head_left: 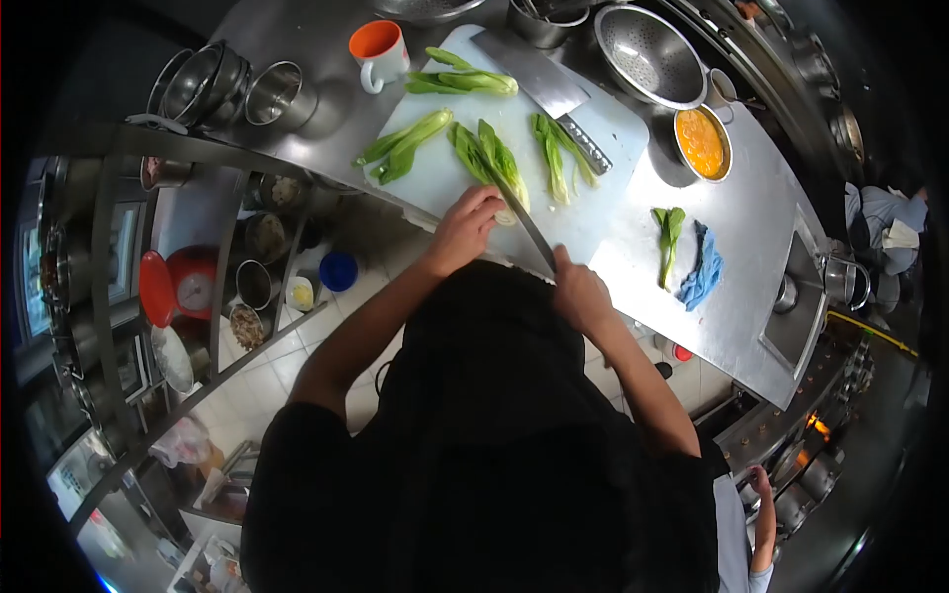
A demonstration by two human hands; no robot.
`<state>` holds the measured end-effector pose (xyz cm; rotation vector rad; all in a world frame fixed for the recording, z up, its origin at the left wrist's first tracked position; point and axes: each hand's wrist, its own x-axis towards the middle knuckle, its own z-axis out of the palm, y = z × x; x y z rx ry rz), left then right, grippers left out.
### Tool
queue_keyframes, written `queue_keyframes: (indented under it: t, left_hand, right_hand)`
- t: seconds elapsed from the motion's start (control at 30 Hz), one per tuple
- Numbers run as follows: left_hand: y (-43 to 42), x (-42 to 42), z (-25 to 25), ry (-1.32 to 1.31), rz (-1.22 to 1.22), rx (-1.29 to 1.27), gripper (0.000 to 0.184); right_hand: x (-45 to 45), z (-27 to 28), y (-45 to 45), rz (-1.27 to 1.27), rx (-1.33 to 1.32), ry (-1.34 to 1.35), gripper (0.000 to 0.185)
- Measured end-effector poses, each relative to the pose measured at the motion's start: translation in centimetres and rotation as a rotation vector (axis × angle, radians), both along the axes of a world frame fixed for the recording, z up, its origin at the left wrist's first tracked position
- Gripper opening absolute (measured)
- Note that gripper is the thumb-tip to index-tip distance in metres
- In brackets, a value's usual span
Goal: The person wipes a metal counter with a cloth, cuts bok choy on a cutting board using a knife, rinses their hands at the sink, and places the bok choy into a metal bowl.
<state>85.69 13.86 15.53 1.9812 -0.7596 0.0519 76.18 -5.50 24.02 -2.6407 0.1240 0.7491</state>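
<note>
On the white cutting board (603,212), my left hand (465,229) grips the base of a bok choy (508,176) with curled fingers. My right hand (581,292) is closed around a knife's handle. The narrow blade of that knife (527,219) lies along the bok choy, close to my left fingertips; whether it is cutting in cannot be told. Around it on the board are more bok choy pieces: one at the top (462,81), one at the left (405,143) and one at the right (561,156). A wide cleaver (539,77) lies flat behind them.
An orange-lined mug (381,54) stands at the board's upper left corner. Right of the board are a colander (647,57), a bowl of orange liquid (702,143), a bok choy piece (669,237) and a blue cloth (704,269). Another person's arm (763,519) is near a lit stove (816,427).
</note>
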Motion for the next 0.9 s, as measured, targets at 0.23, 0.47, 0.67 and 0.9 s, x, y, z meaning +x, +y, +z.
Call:
queue_keyframes:
  t: [0.23,0.47,0.67,0.9]
  left_hand:
    - [2.8,-0.6,-0.1,-0.010,-0.171,0.158,0.040]
    - [-2.2,5.6,3.7,-0.369,-0.402,0.601,0.080]
    - [-8.9,9.3,4.6,-0.396,-0.727,0.750,0.100]
    - [-11.9,10.1,4.6,-0.326,-0.827,0.797,0.088]
  right_hand:
    - [-9.2,1.4,-6.1,0.028,-0.025,0.004,0.039]
    - [-15.5,2.1,-11.7,-0.198,0.099,-0.171,0.041]
    - [-17.3,3.0,-13.2,-0.550,0.202,-0.163,0.041]
    - [-14.9,-0.1,-13.9,-0.507,-0.177,-0.311,0.027]
